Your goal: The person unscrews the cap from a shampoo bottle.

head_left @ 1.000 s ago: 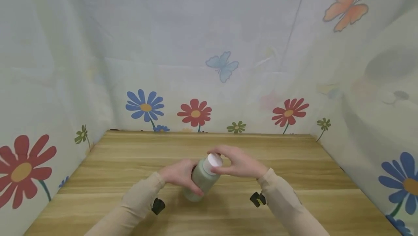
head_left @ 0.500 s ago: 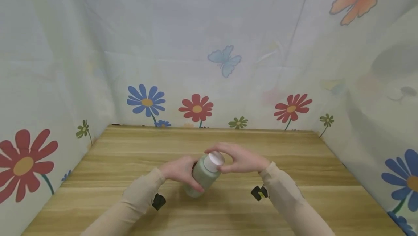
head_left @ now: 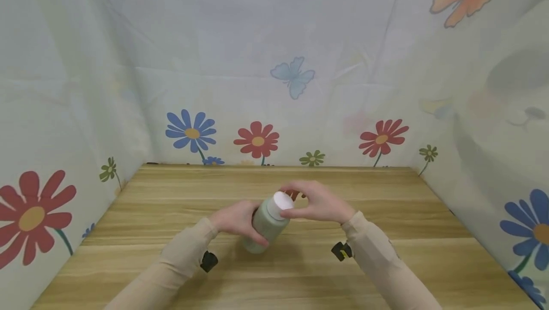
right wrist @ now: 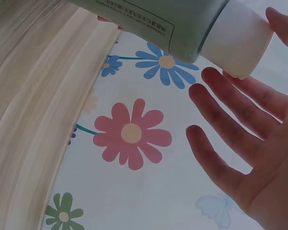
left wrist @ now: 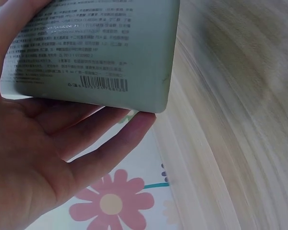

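A pale green shampoo bottle (head_left: 269, 226) with a white cap (head_left: 280, 205) leans to the right over the wooden table. My left hand (head_left: 237, 218) grips its body, thumb across the near side; printed text and a barcode (left wrist: 104, 83) show in the left wrist view. At the cap is my right hand (head_left: 320, 204), its thumb and index finger pinching the cap from opposite sides. In the right wrist view the other fingers (right wrist: 221, 115) of that hand spread out below the cap, apart from the bottle.
Wood-grain table top (head_left: 180, 191) extends around both hands. Behind and beside it hangs a pale curtain (head_left: 223, 62) printed with flowers and butterflies. Small black devices (head_left: 208, 261) sit by both wrists.
The right hand's fingers have shifted around the cap, its rear fingers now lifted away and showing. The left hand keeps its hold on the bottle. The head view has tilted slightly.
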A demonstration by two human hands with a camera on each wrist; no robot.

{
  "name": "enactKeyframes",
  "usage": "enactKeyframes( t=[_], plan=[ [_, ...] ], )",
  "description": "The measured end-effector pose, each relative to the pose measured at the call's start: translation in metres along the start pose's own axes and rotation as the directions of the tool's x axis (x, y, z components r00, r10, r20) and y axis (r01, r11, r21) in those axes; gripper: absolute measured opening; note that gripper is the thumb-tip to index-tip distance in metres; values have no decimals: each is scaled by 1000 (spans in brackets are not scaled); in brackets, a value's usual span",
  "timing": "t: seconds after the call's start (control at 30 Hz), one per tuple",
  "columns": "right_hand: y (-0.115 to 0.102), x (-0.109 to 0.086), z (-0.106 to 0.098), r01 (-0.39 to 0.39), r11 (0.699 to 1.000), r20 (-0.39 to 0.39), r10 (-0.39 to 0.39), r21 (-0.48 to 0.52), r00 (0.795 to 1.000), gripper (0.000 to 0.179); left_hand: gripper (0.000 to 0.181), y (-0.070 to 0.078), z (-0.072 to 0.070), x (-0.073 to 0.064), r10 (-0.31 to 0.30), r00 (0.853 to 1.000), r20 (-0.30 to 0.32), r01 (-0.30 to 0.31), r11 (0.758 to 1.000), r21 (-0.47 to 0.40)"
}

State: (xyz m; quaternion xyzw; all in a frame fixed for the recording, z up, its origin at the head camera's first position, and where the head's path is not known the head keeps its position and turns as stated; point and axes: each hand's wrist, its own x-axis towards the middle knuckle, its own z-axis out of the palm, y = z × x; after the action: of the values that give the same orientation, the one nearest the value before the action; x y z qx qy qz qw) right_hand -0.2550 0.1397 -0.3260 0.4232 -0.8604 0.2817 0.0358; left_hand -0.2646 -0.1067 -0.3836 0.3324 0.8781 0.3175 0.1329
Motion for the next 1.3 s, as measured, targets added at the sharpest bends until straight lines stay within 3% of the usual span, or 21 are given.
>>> enactKeyframes(
  t=[0.3,0.53,0.8,0.9,1.1,1.3],
  plan=[
    [-1,1,-2,45,999,84,-43,-24,996,46,71,-1,2,-2,16,1000,7,-17,999,29],
    [0,0,-4,118,993,151,-120,23,981,52,70,-2,2,-4,26,1000,17,-26,999,35],
    [1,1,-3,180,984,191,-179,12,965,57,68,-2,1,-6,33,999,28,-33,999,21],
    [1,0,-2,143,988,179,-152,61,972,58,68,-2,2,-6,26,999,28,-26,999,31],
    [-1,-3,-2,-45,993,122,31,109,992,57,70,-1,2,-5,11,1000,25,-12,999,32],
    [0,0,1,-50,998,101,45,47,994,43,68,1,1,-6,-2,1000,27,1,999,36]
  ],
)
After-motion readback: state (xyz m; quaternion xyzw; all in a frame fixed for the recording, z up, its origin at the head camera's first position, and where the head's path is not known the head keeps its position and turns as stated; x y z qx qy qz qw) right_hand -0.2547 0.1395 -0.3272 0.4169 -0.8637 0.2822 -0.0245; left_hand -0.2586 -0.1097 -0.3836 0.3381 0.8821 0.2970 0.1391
